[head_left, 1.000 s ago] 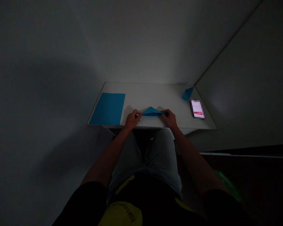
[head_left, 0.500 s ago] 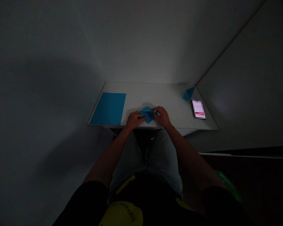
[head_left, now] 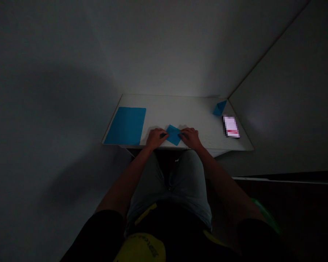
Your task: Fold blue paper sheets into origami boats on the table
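Both left hand [head_left: 155, 138] and right hand [head_left: 190, 138] lay half-open on opposite corners of the folded blue paper [head_left: 174, 135], grip unclear; a blue sheet [head_left: 125, 126] lay left on the table [head_left: 186, 112].

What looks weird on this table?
The phone near the right edge of the white table looks odd: its screen is just blocky, blurry squares of pink and white, so nothing on it can be read.
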Demonstrator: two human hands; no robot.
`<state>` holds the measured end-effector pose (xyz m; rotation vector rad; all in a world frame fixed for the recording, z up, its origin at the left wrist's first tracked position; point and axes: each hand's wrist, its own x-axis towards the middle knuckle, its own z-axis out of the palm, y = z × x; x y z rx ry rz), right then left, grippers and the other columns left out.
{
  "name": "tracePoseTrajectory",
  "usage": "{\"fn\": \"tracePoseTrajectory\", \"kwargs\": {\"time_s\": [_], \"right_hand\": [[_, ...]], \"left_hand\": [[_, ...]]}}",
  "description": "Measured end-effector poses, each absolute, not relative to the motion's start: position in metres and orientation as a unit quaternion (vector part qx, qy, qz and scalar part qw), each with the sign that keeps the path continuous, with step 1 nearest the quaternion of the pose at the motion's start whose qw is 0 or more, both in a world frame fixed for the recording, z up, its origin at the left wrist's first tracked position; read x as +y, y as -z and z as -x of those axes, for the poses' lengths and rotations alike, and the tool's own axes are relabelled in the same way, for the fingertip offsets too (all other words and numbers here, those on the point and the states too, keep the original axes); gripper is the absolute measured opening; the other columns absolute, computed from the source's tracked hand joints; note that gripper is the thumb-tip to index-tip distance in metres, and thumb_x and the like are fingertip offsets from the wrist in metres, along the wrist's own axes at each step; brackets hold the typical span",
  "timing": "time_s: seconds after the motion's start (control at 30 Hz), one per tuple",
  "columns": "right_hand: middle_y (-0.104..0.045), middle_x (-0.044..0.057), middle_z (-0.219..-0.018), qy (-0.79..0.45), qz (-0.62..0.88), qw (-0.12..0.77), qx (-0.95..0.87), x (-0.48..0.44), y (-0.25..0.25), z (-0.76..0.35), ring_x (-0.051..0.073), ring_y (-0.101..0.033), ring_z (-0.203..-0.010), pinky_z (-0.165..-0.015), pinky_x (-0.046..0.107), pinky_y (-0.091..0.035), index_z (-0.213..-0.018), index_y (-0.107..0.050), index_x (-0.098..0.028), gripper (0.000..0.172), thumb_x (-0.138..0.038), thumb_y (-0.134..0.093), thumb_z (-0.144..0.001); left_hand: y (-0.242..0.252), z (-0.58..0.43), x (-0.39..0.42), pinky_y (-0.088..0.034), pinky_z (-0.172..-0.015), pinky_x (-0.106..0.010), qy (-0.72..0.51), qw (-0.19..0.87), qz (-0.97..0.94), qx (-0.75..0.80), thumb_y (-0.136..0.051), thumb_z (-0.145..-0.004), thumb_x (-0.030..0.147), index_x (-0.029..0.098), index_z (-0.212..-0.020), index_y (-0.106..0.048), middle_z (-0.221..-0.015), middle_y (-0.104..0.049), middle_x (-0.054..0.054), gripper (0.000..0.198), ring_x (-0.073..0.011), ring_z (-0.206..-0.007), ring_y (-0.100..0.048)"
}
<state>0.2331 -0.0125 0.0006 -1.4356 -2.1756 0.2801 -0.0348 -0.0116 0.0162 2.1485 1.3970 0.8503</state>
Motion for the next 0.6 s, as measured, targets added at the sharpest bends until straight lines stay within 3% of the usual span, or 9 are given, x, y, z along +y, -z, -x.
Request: {"fn": "tracePoseTrajectory", "kwargs": {"time_s": [0.1,0.23,0.37,0.6], "right_hand": [[-0.079,0.011,-0.116,-0.123,0.551,0.263,-0.783,-0.008,0.002,-0.235,0.032,-0.063,-0.108,-0.093,0.046,-0.039,-0.109,-0.081,-0.027,0.029,-0.046,-0.059,-0.104],[-0.078,0.008,-0.105,-0.152,0.556,0.268,-0.772,-0.008,0.000,-0.232,0.027,-0.067,-0.098,-0.093,0.043,-0.041,-0.125,-0.075,-0.026,0.030,-0.040,-0.059,-0.104],[-0.075,0.012,-0.121,-0.118,0.553,0.263,-0.782,-0.012,-0.004,-0.227,0.031,-0.066,-0.110,-0.095,0.045,-0.044,-0.134,-0.072,-0.025,0.035,-0.036,-0.059,-0.103],[-0.072,0.010,-0.143,-0.077,0.498,0.209,-0.838,-0.022,-0.005,-0.226,0.033,-0.061,-0.129,-0.106,0.053,-0.038,-0.137,-0.074,-0.030,0.036,-0.036,-0.052,-0.109]], "left_hand": [[-0.014,0.035,-0.010,-0.048,-0.107,-0.046,-0.314,0.233,-0.768,0.508,-0.072,-0.098,0.037,0.026,-0.097,-0.079,-0.106,-0.081,-0.006,0.013,-0.0277,-0.106,-0.072],[-0.013,0.034,-0.010,-0.052,-0.101,-0.042,-0.351,0.267,-0.731,0.521,-0.077,-0.093,0.028,0.025,-0.110,-0.073,-0.102,-0.080,-0.005,0.018,-0.0234,-0.098,-0.074],[-0.015,0.034,-0.011,-0.051,-0.102,-0.041,-0.348,0.259,-0.730,0.528,-0.078,-0.089,0.021,0.025,-0.124,-0.069,-0.111,-0.077,-0.005,0.036,-0.0216,-0.097,-0.073],[-0.020,0.033,-0.020,-0.039,-0.118,-0.051,-0.250,0.188,-0.835,0.453,-0.061,-0.103,0.030,0.031,-0.134,-0.075,-0.144,-0.070,-0.007,0.034,-0.0301,-0.136,-0.058]]}}
